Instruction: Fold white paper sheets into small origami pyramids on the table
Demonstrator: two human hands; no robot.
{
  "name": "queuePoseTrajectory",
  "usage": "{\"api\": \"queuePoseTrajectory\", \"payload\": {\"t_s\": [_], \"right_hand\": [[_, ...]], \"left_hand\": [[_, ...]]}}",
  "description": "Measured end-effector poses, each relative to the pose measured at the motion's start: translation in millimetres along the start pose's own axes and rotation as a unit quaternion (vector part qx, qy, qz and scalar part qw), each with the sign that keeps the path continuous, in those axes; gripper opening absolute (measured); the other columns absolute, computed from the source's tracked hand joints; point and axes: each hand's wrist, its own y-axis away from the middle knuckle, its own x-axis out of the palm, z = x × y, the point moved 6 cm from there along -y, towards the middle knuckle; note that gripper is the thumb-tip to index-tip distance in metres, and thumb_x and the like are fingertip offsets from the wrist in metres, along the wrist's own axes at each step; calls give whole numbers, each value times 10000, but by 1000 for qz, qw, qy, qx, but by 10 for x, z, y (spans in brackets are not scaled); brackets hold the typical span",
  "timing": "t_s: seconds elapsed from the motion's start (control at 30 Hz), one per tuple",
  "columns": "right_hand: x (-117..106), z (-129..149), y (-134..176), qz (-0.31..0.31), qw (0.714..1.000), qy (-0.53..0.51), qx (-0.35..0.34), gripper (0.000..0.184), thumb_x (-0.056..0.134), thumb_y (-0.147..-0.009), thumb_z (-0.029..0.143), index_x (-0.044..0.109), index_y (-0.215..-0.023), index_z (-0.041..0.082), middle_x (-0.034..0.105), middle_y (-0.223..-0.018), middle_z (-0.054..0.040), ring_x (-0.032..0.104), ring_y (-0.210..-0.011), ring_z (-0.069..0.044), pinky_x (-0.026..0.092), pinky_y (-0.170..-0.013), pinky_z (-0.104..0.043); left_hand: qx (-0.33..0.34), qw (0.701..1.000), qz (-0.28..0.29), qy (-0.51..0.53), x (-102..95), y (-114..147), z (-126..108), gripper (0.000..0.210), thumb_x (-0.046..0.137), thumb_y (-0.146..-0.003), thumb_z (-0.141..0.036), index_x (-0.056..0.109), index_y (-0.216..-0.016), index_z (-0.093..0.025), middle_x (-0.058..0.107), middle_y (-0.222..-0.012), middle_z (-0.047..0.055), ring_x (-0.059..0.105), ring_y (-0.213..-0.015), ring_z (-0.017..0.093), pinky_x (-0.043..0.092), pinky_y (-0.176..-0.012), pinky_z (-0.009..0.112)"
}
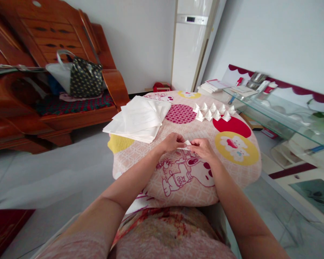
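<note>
Over the cloth-covered round table (135,154), my left hand (173,142) and my right hand (203,146) are close together. Both pinch a small folded piece of white paper (187,143), the left at one end and the right at the other. Fingers hide much of the paper, so its exact shape is unclear. Beyond my right hand stand several small pointed white paper figures (208,115), arranged in two rows. A loose stack of white paper sheets (140,117) lies to the far left of my hands.
A wooden bench (78,108) at the left carries a black patterned bag (86,77). To the right, a glass-topped stand (286,108) holds cups and papers near the table's edge. A tall white air conditioner (189,50) stands behind the table.
</note>
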Motion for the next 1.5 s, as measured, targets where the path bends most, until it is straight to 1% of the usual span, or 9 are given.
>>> {"api": "queuePoseTrajectory", "payload": {"t_s": [0.1,0.27,0.43,0.57,0.77,0.97,1.23,1.33,1.5], "right_hand": [[42,3,18,41,991,-127,27,345,781,-667,485,643,-630,171,625,-522,-8,530,-450,-115,397,-462,-231],[15,13,27,14,977,-209,36,418,849,-587,509,613,-573,164,642,-525,-29,517,-405,-97,370,-406,-211],[-48,-13,19,-29,974,-221,31,404,846,-581,510,627,-580,170,645,-520,-27,512,-390,-97,379,-388,-215],[-68,-35,13,-45,976,-213,28,378,829,-599,495,627,-574,176,630,-499,-19,499,-383,-96,368,-377,-214],[-59,-62,17,-41,975,-216,42,391,833,-600,507,619,-603,178,650,-531,-24,505,-383,-99,345,-352,-207],[-48,-31,40,-16,970,-239,38,403,812,-643,525,604,-611,182,597,-512,11,456,-365,-77,327,-360,-210],[-15,21,68,17,965,-259,35,454,781,-667,591,536,-627,211,503,-480,51,377,-372,-71,272,-383,-228],[-15,25,70,6,964,-262,34,449,793,-651,574,525,-614,215,489,-468,52,364,-380,-71,256,-387,-228],[-31,-23,59,-20,963,-264,42,410,807,-632,508,538,-578,204,498,-448,47,359,-367,-63,226,-374,-217]], "left_hand": [[-6,994,24,110,29,29,-43,243,805,-708,-321,700,-750,-107,610,-613,-33,493,-553,74,343,-532,200],[-55,981,57,177,61,99,-68,388,856,-727,-455,685,-717,-107,653,-611,1,561,-529,78,409,-511,194],[-89,978,41,182,19,105,-36,401,878,-750,-438,683,-703,-91,708,-651,54,624,-526,89,446,-483,183],[-83,983,20,165,-3,93,-37,369,868,-784,-378,669,-664,-92,695,-612,46,603,-497,78,434,-455,170],[-62,986,12,154,5,85,-42,330,834,-828,-312,658,-649,-98,664,-572,11,572,-470,62,453,-461,165],[-23,985,32,169,8,75,-57,256,775,-866,-249,669,-686,-101,671,-592,7,598,-490,70,505,-515,182],[12,978,65,198,14,96,-137,325,845,-801,-360,680,-726,-91,680,-611,14,605,-492,66,511,-515,175],[9,977,66,204,22,113,-144,319,840,-812,-353,680,-732,-89,687,-623,20,606,-491,66,510,-517,180],[-32,974,72,212,46,120,-108,324,778,-873,-338,674,-703,-82,704,-622,59,628,-492,85,511,-509,186]]}}
